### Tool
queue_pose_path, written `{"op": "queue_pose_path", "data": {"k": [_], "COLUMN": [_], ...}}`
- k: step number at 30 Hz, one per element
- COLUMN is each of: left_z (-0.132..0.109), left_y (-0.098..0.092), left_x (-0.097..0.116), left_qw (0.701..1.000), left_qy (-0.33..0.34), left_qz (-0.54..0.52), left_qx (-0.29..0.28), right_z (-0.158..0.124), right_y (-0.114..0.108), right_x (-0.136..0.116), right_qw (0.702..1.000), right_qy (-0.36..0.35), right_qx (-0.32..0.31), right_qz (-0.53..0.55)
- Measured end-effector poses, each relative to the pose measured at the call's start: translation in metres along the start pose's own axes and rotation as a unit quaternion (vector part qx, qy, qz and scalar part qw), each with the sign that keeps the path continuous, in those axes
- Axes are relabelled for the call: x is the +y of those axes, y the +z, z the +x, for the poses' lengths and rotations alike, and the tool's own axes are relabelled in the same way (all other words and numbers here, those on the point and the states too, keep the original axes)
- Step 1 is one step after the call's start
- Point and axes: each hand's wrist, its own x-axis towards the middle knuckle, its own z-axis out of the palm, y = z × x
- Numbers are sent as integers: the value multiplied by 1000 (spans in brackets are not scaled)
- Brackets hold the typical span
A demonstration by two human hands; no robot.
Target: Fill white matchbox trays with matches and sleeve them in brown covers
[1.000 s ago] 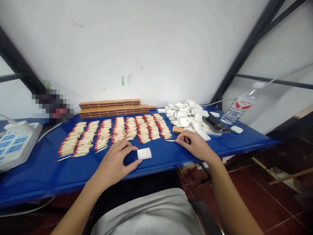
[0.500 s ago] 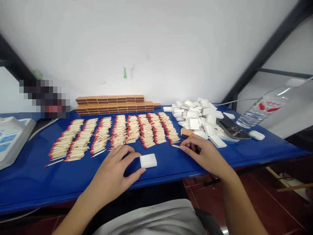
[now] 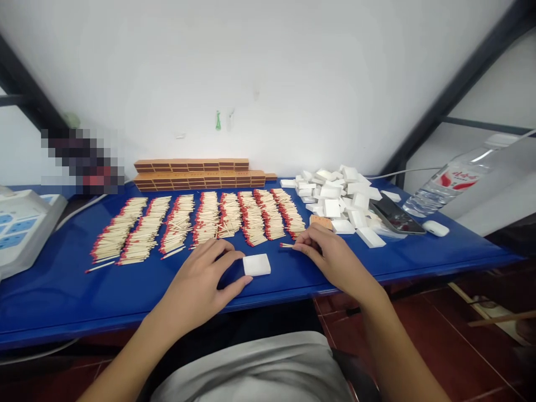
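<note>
My left hand [image 3: 209, 273] grips the left end of a small white tray [image 3: 257, 264] lying on the blue table, thumb at the near side and fingers at the far side. Between the thumb and fingers of my right hand [image 3: 324, 251] are matches [image 3: 287, 245], their red heads pointing left; how many is hard to tell. Several slanting rows of red-headed matches [image 3: 196, 223] lie beyond both hands. An orange matchbox cover [image 3: 320, 223] rests just behind my right hand, beside a heap of white trays [image 3: 333, 207].
Stacked matchboxes [image 3: 196, 180] line the wall at the back. On the right are a phone [image 3: 397, 214], a white rounded case [image 3: 436, 228] and a water bottle [image 3: 458, 176]. A white and blue power strip [image 3: 25, 229] occupies the left end of the table [image 3: 167, 296].
My right hand has moved left, lifting matches away from the right end of the rows. My left hand stays on the white tray. The view has shifted slightly.
</note>
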Motion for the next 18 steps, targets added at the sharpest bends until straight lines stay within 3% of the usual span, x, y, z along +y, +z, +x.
{"op": "queue_pose_path", "data": {"k": [4,10,15,18], "left_z": [0,-1,-3,-3], "left_y": [0,-1,-1,-1], "left_x": [0,0,-1,-1], "left_qw": [1000,1000,1000,1000], "left_qy": [2,-4,-2,-3], "left_qz": [-1,-14,-11,-13], "left_qx": [-3,-3,1,5], "right_z": [4,7,13,18], "right_y": [17,35,22,16], "right_x": [-27,-56,-38,-19], "right_qw": [997,990,994,998], "right_qy": [-61,-125,-100,-62], "right_qx": [-15,-52,-20,15], "right_qz": [34,-28,24,-5]}}
